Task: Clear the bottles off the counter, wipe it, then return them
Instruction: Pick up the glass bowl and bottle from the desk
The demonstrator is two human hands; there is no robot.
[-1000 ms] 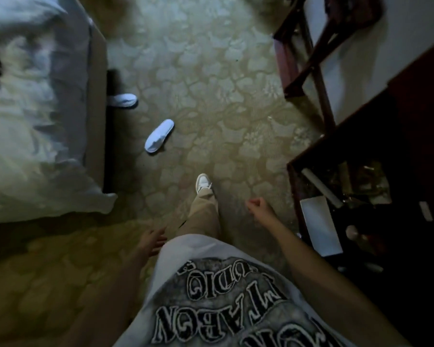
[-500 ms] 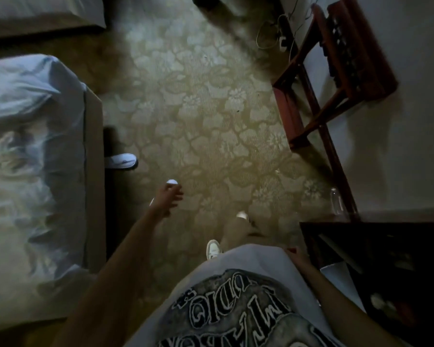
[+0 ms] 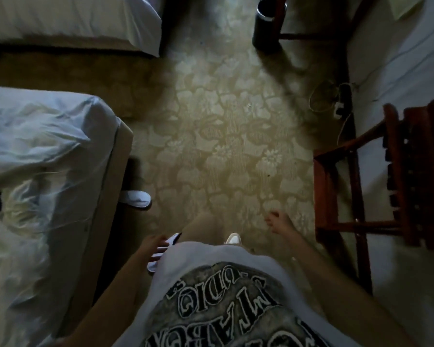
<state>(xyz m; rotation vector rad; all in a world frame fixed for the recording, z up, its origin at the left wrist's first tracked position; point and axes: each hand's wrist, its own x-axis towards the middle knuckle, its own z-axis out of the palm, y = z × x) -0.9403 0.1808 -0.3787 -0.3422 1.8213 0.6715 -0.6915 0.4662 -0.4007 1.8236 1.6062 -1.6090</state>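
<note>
No bottle and no counter show in the head view. I look down at a patterned carpet between beds and a wall. My left hand (image 3: 153, 246) hangs beside my hip with its fingers loosely spread and nothing in it. My right hand (image 3: 277, 221) swings out in front of my right side, fingers loosely curled and blurred, holding nothing. My shirt and one white shoe (image 3: 233, 238) fill the lower middle.
A bed with rumpled white sheets (image 3: 43, 176) lies on the left, a second bed (image 3: 68, 18) at top left. A white slipper (image 3: 137, 198) sits by the bed's edge. A dark red wooden luggage rack (image 3: 396, 176) stands right; a black bin (image 3: 267, 21) and cables (image 3: 336, 101) lie farther on.
I have walked forward: the dark counter at the right has left the view, and the rack and bin have come closer. My left hand dropped back to my hip and my right swung forward.
</note>
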